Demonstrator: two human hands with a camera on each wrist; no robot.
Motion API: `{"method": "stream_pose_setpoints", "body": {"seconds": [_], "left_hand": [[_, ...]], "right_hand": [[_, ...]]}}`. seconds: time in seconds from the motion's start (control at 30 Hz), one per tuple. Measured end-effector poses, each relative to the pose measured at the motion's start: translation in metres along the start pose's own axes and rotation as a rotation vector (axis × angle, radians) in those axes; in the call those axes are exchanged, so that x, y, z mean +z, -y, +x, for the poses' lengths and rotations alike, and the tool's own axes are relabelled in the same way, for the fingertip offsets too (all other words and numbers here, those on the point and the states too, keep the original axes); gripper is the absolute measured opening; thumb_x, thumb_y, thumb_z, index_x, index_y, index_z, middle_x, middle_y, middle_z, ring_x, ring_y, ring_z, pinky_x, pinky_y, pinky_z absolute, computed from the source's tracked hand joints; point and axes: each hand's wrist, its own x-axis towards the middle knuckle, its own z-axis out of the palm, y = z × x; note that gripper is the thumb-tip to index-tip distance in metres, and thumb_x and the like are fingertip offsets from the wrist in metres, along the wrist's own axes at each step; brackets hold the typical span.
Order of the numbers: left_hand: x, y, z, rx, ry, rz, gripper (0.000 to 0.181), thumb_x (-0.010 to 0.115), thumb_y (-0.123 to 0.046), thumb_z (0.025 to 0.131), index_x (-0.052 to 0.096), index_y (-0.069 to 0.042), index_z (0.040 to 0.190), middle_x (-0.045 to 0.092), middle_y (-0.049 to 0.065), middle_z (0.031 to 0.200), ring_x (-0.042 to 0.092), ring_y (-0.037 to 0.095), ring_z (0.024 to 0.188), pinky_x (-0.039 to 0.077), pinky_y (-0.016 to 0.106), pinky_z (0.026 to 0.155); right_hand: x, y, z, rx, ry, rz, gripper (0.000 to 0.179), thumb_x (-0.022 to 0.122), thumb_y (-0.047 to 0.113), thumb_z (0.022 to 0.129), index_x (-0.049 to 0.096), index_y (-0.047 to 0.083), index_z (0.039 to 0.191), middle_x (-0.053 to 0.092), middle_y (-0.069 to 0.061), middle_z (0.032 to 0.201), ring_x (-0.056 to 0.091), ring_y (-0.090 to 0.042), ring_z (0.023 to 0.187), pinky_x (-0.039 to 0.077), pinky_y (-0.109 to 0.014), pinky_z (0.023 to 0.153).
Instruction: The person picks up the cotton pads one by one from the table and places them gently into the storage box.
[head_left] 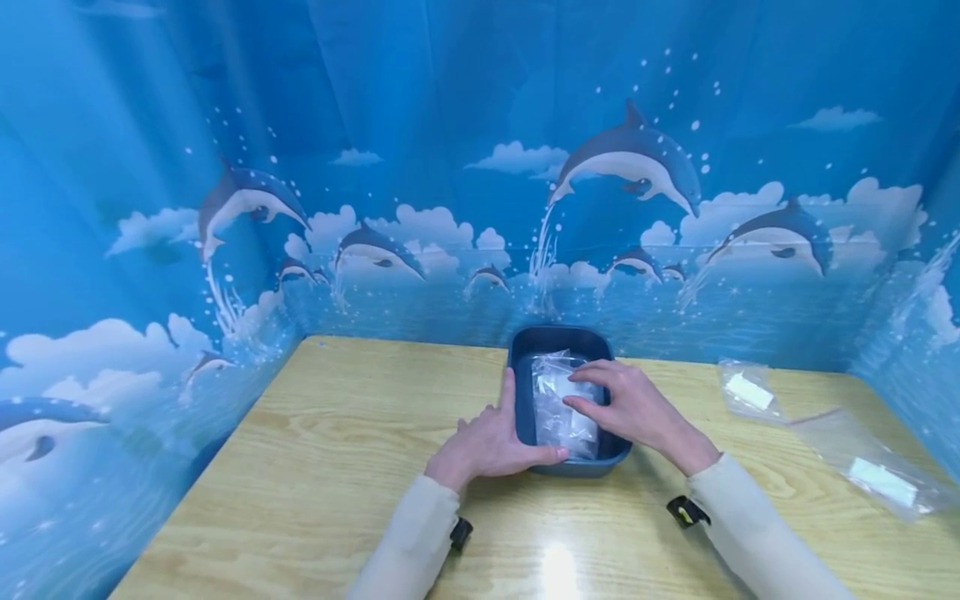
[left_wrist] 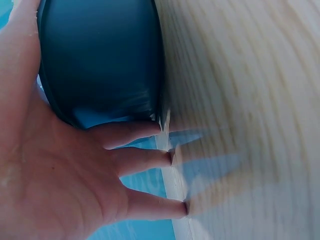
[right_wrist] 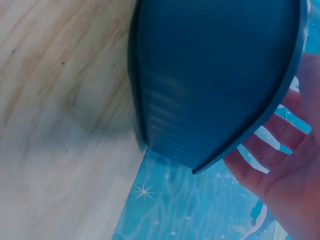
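With fingers of right hand (head_left: 633, 404) parted over bags (head_left: 552, 404) in tray (head_left: 577, 469), and of left hand (head_left: 491, 446) spread at its nine-o'clock side, probably arranging; next, perhaps, reaching toward three o'clock for loose bags (head_left: 750, 390) on counter (head_left: 405, 417).

there are one counter (head_left: 360, 442), one dark tray (head_left: 576, 470), two clear bags (head_left: 748, 374) (head_left: 838, 442) outside it, two white pieces (head_left: 750, 391) (head_left: 883, 482), one per bag; two pale sleeves (head_left: 411, 542) (head_left: 757, 527), two black wrist devices (head_left: 461, 534) (head_left: 687, 512). clear packets (head_left: 553, 404) inside the tray overlap, uncountable.
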Motion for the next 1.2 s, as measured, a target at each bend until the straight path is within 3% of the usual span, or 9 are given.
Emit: {"method": "stream_pose_setpoints", "body": {"seconds": [0.17, 0.37, 0.5, 0.67, 0.97, 1.2], "left_hand": [[0.0, 0.0, 0.0, 0.0, 0.0, 0.008, 0.137, 0.064, -0.085, 0.075, -0.018, -0.021, 0.163, 0.04, 0.029, 0.159, 0.042, 0.044, 0.147, 0.024, 0.077, 0.117], [0.0, 0.0, -0.001, -0.001, 0.0, 0.021, 0.136, 0.064, -0.085, 0.076, -0.017, -0.02, 0.164, 0.042, 0.029, 0.158, 0.043, 0.044, 0.147, 0.024, 0.077, 0.116], [0.0, 0.0, -0.001, -0.006, -0.001, 0.025, 0.136, 0.063, -0.086, 0.075, -0.017, -0.02, 0.164, 0.041, 0.029, 0.158, 0.042, 0.044, 0.147, 0.024, 0.077, 0.117], [0.0, 0.0, -0.001, -0.005, -0.001, 0.018, 0.139, 0.063, -0.088, 0.073, -0.017, -0.021, 0.164, 0.04, 0.029, 0.159, 0.041, 0.045, 0.148, 0.024, 0.076, 0.118], [0.0, 0.001, -0.001, 0.002, -0.009, 0.01, 0.14, 0.065, -0.088, 0.072, -0.018, -0.022, 0.164, 0.039, 0.03, 0.159, 0.04, 0.045, 0.148, 0.022, 0.076, 0.119], [0.001, 0.001, 0.0, 0.006, -0.009, 0.012, 0.14, 0.064, -0.088, 0.072, -0.019, -0.023, 0.163, 0.039, 0.03, 0.158, 0.04, 0.045, 0.148, 0.022, 0.075, 0.119]], "right_hand": [[-0.002, -0.001, -0.007, -0.035, -0.017, -0.052, 0.043, 0.078, 0.035, 0.092, 0.073, 0.01, 0.126, 0.069, -0.015, 0.133, 0.065, -0.037, 0.123, 0.054, -0.06, 0.1], [-0.004, -0.004, -0.016, -0.108, -0.035, -0.207, 0.065, 0.081, 0.041, 0.086, 0.062, 0.015, 0.143, 0.049, -0.019, 0.156, 0.046, -0.049, 0.141, 0.042, -0.072, 0.107], [-0.007, -0.007, -0.019, -0.025, -0.006, -0.294, 0.077, 0.077, 0.052, 0.087, 0.05, 0.023, 0.153, 0.035, -0.019, 0.165, 0.032, -0.054, 0.148, 0.031, -0.08, 0.11], [-0.014, -0.016, -0.024, 0.096, 0.02, -0.358, 0.084, 0.074, 0.059, 0.086, 0.043, 0.025, 0.157, 0.031, -0.019, 0.167, 0.027, -0.055, 0.15, 0.024, -0.084, 0.11], [-0.029, -0.029, -0.042, 0.196, 0.066, -0.311, 0.086, 0.066, 0.066, 0.089, 0.038, 0.025, 0.16, 0.025, -0.02, 0.169, 0.021, -0.058, 0.15, 0.019, -0.085, 0.11], [-0.043, -0.031, -0.054, 0.203, 0.0, -0.258, 0.084, 0.07, 0.061, 0.089, 0.04, 0.025, 0.159, 0.026, -0.018, 0.169, 0.022, -0.058, 0.15, 0.021, -0.086, 0.108]]}}
